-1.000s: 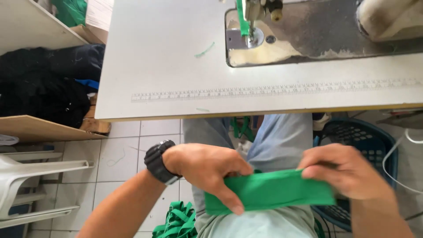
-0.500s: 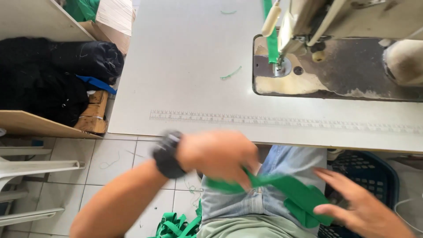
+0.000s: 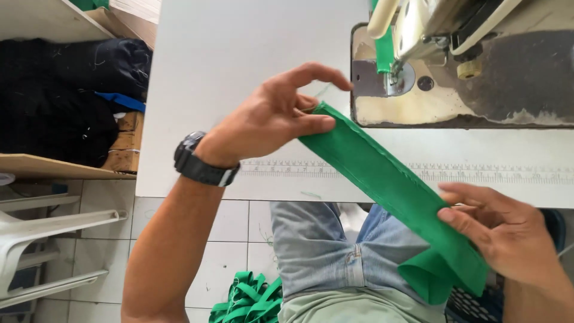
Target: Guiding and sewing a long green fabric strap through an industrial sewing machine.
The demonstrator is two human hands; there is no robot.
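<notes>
A long folded green fabric strip is held diagonally: its far end is pinched by the left hand near the sewing machine's needle, its near end by the right hand.

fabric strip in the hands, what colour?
Plain green fabric strip, no pattern; head view shows it clearly.

The green fabric strip, earlier held folded low over the lap, now stretches diagonally, its top end lifted by the left hand onto the white table near the sewing machine, the right hand holding its lower end.
</notes>
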